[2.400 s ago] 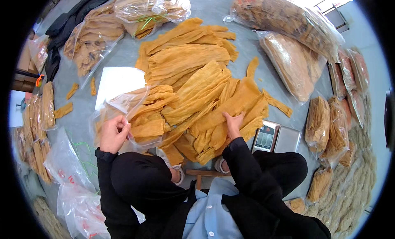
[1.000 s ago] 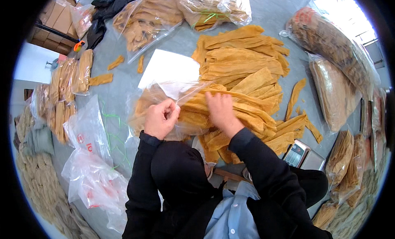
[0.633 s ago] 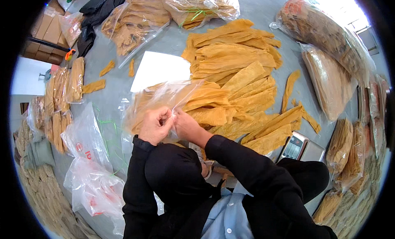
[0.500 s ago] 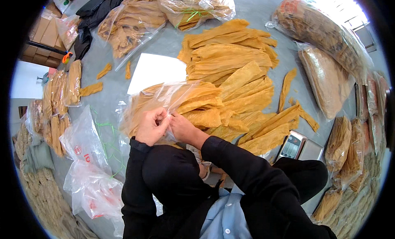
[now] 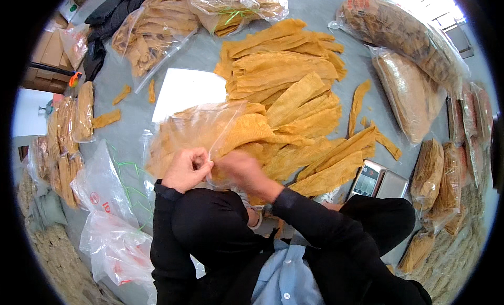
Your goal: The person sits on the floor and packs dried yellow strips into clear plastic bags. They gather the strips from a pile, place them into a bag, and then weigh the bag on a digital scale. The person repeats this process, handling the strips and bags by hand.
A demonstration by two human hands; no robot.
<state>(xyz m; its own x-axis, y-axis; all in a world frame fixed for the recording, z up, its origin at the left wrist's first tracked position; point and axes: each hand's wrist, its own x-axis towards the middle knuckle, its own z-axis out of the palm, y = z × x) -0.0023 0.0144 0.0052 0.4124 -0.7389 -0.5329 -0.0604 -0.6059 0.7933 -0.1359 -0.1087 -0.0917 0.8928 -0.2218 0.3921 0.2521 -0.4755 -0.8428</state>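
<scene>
A clear plastic bag [image 5: 176, 127] lies in front of me, partly filled with wrinkled amber dried sheets that look like tofu skin. My left hand [image 5: 184, 169] pinches the near edge of its mouth between thumb and forefinger. Close to its right, my right hand [image 5: 244, 171] is smeared by motion, so its fingers and any hold on the bag cannot be made out. More dried sheets [image 5: 286, 68] lie loose in overlapping layers beyond and to the right of the bag. Their near ends pass under the bag's mouth and my right hand.
A white board [image 5: 186, 89] lies beyond the bag. A small digital scale [image 5: 367, 179] sits by my right knee. Filled bags [image 5: 407, 89] stand far right, others [image 5: 155, 34] far left. Plastic bags [image 5: 113, 242] and green ties [image 5: 126, 171] lie to my left.
My right hand has come away from my left, to the right, and is now blurred. My left hand keeps its pinch on the bag edge. The whole view has shifted slightly.
</scene>
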